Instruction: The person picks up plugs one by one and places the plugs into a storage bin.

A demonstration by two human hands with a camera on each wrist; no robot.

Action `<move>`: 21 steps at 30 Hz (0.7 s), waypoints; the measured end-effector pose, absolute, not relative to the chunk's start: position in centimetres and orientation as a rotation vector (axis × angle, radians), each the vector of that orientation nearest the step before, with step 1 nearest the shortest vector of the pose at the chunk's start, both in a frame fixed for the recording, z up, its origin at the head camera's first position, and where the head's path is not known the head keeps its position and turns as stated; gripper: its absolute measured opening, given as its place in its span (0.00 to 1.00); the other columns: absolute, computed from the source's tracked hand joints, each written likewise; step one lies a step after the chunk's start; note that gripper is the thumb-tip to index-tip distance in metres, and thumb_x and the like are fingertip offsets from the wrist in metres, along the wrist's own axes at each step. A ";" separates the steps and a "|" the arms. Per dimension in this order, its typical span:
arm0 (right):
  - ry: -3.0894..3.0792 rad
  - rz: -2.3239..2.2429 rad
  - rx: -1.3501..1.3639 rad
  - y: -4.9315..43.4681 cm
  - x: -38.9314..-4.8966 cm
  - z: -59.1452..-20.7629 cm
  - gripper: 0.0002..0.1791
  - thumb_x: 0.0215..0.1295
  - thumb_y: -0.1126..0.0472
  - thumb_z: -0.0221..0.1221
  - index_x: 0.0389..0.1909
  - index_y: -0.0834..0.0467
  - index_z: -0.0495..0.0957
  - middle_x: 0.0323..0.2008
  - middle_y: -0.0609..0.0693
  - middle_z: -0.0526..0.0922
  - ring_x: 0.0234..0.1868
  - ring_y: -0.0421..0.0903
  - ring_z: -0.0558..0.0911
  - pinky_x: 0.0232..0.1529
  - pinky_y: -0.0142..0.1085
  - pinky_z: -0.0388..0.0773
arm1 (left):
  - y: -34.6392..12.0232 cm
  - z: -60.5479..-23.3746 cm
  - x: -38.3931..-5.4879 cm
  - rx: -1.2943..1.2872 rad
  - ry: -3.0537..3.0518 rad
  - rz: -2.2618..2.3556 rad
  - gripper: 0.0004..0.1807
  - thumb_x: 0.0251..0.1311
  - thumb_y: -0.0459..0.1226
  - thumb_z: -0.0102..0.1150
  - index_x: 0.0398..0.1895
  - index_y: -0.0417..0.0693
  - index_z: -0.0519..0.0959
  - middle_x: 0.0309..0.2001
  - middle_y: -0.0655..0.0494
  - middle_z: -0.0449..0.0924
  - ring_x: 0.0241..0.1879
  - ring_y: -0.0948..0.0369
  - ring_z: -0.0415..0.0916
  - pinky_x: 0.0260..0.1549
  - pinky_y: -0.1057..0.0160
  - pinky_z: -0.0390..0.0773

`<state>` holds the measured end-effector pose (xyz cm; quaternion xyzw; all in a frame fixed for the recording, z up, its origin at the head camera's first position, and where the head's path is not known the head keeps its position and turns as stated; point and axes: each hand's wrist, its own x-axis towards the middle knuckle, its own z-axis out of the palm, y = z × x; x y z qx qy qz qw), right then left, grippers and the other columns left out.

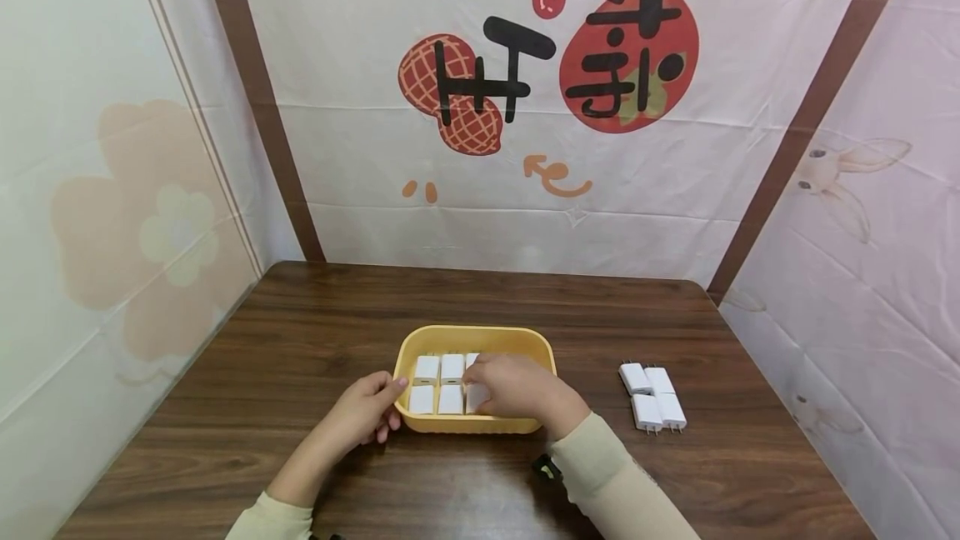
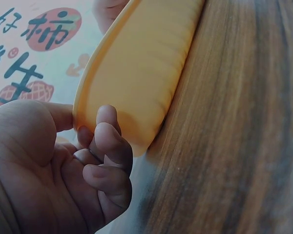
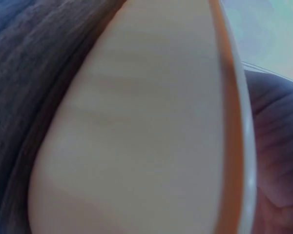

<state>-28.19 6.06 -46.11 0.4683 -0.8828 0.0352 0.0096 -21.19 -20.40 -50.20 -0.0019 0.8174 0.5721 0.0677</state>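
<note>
A yellow plastic basket stands on the wooden table, with several white charger plugs set in two rows in its left and middle part. At the basket's left end, my left hand pinches the rim, thumb on top and fingers curled against the outside wall. Over the front wall reaches my right hand, its fingers around a white charger plug inside, partly covered by the hand. The right wrist view has mostly the basket's outer wall; those fingertips are hidden there.
To the right of the basket, several more white charger plugs lie grouped on the table, prongs pointing outward. Printed fabric walls close off the back and both sides of the table.
</note>
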 end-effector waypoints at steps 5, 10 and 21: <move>-2.788 0.121 1.480 6.4 -28.2 -45.6 0.19 0.62 0.57 0.71 0.54 0.49 0.85 0.52 0.43 0.84 0.54 0.39 0.82 0.55 0.33 0.79 | -20.4 -50.2 -21.3 -0.002 2.465 1.725 0.22 0.78 0.51 0.49 0.40 0.38 0.73 0.22 0.51 0.77 0.15 0.59 0.72 0.12 0.66 0.63; -2.831 0.210 1.510 6.9 -27.9 -44.8 0.21 0.63 0.60 0.68 0.58 0.53 0.83 0.56 0.46 0.83 0.58 0.41 0.81 0.59 0.36 0.78 | -20.4 -50.3 -21.2 -0.002 2.452 1.737 0.22 0.78 0.51 0.49 0.40 0.39 0.73 0.22 0.51 0.77 0.15 0.59 0.72 0.12 0.66 0.63; -2.830 0.276 1.486 8.7 -27.3 -42.6 0.22 0.65 0.58 0.69 0.59 0.58 0.82 0.58 0.49 0.83 0.61 0.46 0.80 0.62 0.39 0.76 | -20.5 -50.5 -21.1 0.006 2.440 1.750 0.22 0.78 0.51 0.49 0.40 0.39 0.73 0.22 0.51 0.77 0.15 0.59 0.72 0.11 0.66 0.63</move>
